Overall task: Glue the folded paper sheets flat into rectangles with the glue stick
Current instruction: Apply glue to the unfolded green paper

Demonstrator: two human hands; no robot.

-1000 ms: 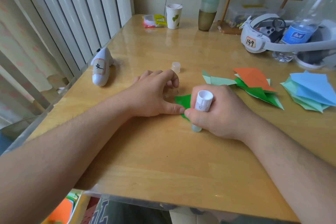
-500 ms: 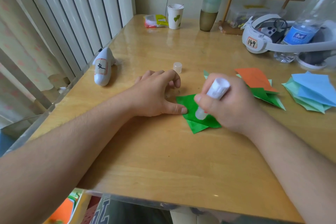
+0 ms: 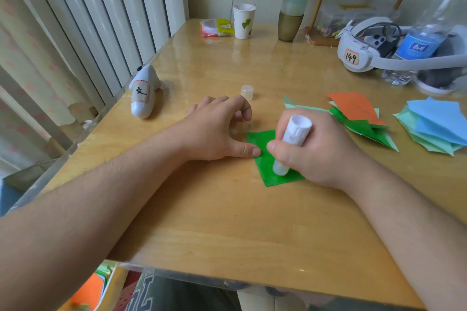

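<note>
Change: since 1 s ago the right hand (image 3: pixel 316 151) has carried the glue stick (image 3: pixel 290 145) from the near-left corner of the green sheet (image 3: pixel 267 159) across it; more of the sheet shows now, and the tip sits lower on it than 0.5 s ago.
Meaning: judged from this, glue is being spread in strokes; pressing the fold flat is not yet done.
Right fingers: curled round the glue stick's barrel, its tip down on the paper just below the thumb.
Left fingers: the left hand (image 3: pixel 214 134) pins the sheet's left edge with the thumb tip; the other fingers are bent, holding nothing.
Sheet: flat on the desk (image 3: pixel 227 230), between the 2 thumbs.
Cap: the glue cap (image 3: pixel 247 91) stands just beyond the left fingers.
Other sheets: orange and green pile (image 3: pixel 358 118) and blue pile (image 3: pixel 434 126), beyond the right knuckles.
Writing: "149" on the headset (image 3: pixel 353 54); bottle label (image 3: pixel 417 47) blue, text unreadable; 1 black character on the white device (image 3: pixel 142 93).
</note>
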